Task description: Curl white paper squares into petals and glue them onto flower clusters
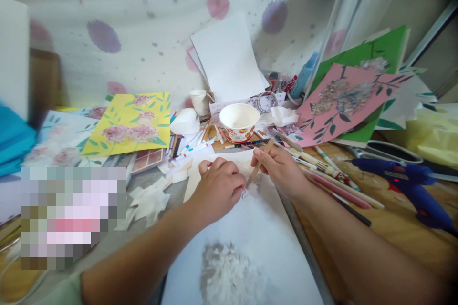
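Observation:
My right hand [282,169] grips a flat wooden craft stick [260,162], which slants down to a white sheet [250,228]. Beside the stick's lower end, my left hand [221,186] is closed, with its fingertips on a small curled piece of white paper [244,195]. A greyish smudge marks the sheet around the stick's tip. Closer to me on the same sheet is a fluffy cluster of white paper bits [232,274], cut off by the lower edge of the view.
A white paper bowl [239,126] stands behind my hands among pens. At right lie brushes and a blue glue gun [400,181]. Cut white paper pieces [150,198] lie at left. Yellow [134,126] and pink [352,105] flower pictures flank the work area.

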Action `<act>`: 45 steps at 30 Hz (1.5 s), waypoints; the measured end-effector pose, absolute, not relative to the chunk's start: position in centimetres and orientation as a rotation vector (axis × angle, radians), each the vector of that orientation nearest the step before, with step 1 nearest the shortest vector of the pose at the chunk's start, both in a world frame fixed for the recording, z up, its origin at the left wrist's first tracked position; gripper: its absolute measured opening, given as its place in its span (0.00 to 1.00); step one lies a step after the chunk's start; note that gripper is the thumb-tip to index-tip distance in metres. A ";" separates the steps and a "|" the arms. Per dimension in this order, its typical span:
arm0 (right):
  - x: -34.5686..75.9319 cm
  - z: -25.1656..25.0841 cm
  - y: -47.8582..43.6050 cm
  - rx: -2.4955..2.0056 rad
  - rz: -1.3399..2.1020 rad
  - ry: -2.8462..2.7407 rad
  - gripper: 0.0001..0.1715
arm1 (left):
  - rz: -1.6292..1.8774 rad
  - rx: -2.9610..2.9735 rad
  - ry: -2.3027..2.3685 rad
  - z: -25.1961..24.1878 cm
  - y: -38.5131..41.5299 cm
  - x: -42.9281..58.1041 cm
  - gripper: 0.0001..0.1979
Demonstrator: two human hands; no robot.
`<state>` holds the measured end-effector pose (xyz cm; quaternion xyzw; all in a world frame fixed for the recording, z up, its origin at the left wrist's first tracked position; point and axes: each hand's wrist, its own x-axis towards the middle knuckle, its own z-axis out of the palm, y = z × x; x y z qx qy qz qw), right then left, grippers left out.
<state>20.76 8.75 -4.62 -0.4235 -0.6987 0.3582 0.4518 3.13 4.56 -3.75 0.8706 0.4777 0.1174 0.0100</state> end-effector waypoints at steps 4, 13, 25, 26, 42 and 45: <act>20.7 -4.8 8.8 -1.043 0.887 -1.743 0.24 | 0.377 2.662 1.481 -3.7 4.6 3.2 0.08; 20.8 -4.8 8.9 -1.034 0.889 -1.769 0.24 | 0.409 2.630 1.477 -3.7 4.5 3.4 0.07; 21.0 -4.8 8.8 -1.034 0.891 -1.779 0.24 | 0.338 2.731 1.431 -2.5 4.8 3.5 0.10; 21.0 -4.8 8.8 -1.036 0.891 -1.777 0.24 | 0.333 2.732 1.424 -2.4 4.8 3.5 0.11; 21.1 -4.9 9.0 -1.014 1.007 -1.788 0.23 | 0.332 2.671 1.398 -3.2 5.0 3.9 0.05; 21.1 -5.0 9.1 -1.025 1.069 -1.773 0.22 | 0.341 2.636 1.389 -3.4 5.0 3.9 0.05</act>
